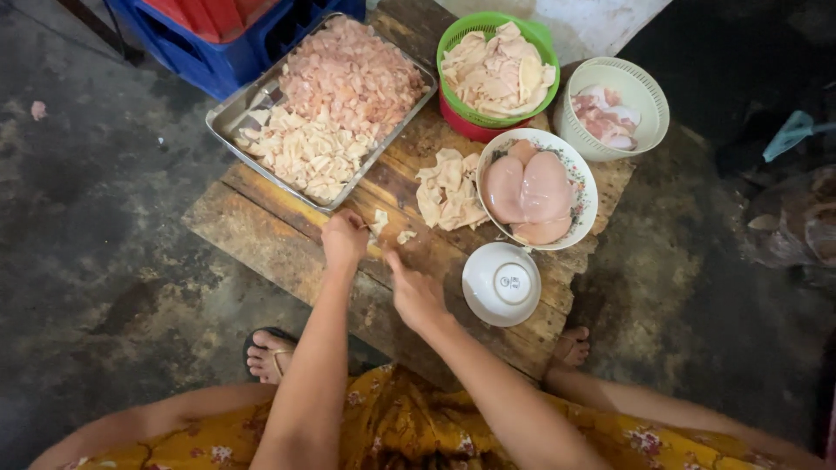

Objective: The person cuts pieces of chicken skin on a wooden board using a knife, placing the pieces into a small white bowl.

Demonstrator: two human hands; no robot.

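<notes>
A low wooden counter (261, 231) is seen set on a dark concrete floor (96, 244). Beyond the fingers, a long metal tray (228, 109) is filled with pink diced meat (348, 74) at its far end and pale cut skin pieces (300, 157) at its near end. Farther off and to the right, a green basket (453, 39) of pale skin and a white basket (649, 91) of pink meat are placed. Just right of the fingers, a patterned bowl (582, 178) with whole chicken breasts (527, 187) is found, with a loose heap of skin (448, 191) beside it. Nearer the body, an upturned white bowl (501, 283) is set. The left hand (344, 239) is clenched over a small pale piece of skin (379, 222), which is pinned to the counter. The right hand (414, 292) is closed, its fingers (394, 259) touching the board just beside that piece; what is gripped there cannot be told.
</notes>
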